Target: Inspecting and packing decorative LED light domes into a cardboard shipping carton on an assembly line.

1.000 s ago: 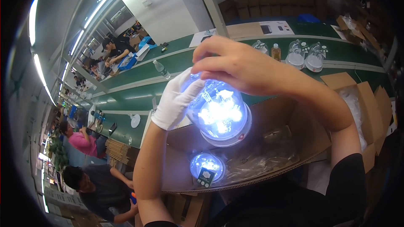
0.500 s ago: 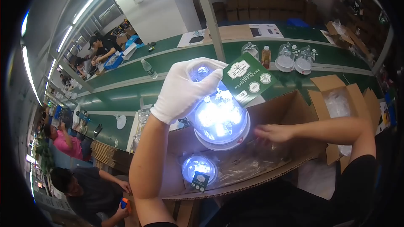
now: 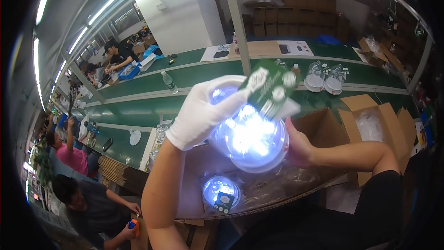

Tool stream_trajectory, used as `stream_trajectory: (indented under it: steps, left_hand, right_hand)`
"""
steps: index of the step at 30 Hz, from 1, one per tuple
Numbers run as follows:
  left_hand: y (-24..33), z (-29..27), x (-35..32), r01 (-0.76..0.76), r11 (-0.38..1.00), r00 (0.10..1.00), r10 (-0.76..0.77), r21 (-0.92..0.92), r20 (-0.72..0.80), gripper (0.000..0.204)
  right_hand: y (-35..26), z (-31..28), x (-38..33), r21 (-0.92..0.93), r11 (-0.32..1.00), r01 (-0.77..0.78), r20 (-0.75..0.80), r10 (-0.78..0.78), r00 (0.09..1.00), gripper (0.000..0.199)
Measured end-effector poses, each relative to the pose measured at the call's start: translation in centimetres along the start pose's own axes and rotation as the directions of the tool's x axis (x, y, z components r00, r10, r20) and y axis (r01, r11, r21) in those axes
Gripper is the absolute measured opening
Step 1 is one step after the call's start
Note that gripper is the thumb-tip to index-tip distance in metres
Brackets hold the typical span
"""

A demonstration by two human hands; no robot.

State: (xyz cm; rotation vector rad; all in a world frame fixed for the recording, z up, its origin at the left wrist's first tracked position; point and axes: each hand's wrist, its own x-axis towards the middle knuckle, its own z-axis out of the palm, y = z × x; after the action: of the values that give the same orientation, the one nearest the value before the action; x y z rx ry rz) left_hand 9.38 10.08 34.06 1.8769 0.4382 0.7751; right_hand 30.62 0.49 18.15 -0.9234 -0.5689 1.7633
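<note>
Far to the left of the large carton, a person in a pink top has one arm raised; nearer the carton on that same side, a person in a dark grey top holds an orange and blue tool. Beyond the carton's left end, a dark flat device and a white round piece lie on a green bench, and a clear bottle stands farther back. Above the carton's left part, the white-gloved left hand closes round the upper part of a lit dome, which is tilted and held up over the carton. Inside the carton, below the glove, sits a second lit dome with a small dark tag on it. Over the carton's middle, a blurred green tag is beside the glove's fingertips. The bare right hand, above the carton's right half, touches the lit dome's base; its fingers are partly hidden, so I cannot tell how firmly it grips. Beyond the carton to the right stand two clear domes, and just right of it is a smaller open box containing a plastic bag
</note>
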Motion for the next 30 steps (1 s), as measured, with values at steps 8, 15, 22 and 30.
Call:
stream_trajectory:
  steps: [8,15,22,30]
  left_hand:
    - [0.4,0.3,4.0,0.021,0.982,0.809,0.094,-0.188,0.580,0.076]
    - [-5.2,2.4,5.5,0.304,0.847,0.851,-0.036,-0.435,0.524,0.126]
    - [-12.2,4.0,5.7,0.559,0.657,0.817,-0.328,-0.507,0.475,0.068]
    - [-2.3,-0.2,1.0,-0.089,0.992,0.996,0.089,0.086,-0.002,0.091]
  right_hand:
    - [0.6,0.0,-1.6,0.079,0.996,0.033,-0.061,-0.028,0.998,0.041]
    - [0.3,-1.2,-2.8,0.182,0.983,-0.024,-0.180,0.057,0.982,0.037]
    - [4.6,-5.1,0.1,0.170,0.973,0.156,-0.009,-0.157,0.988,0.037]
    - [0.4,-4.1,-2.5,0.039,0.994,0.101,-0.259,-0.088,0.962,0.053]
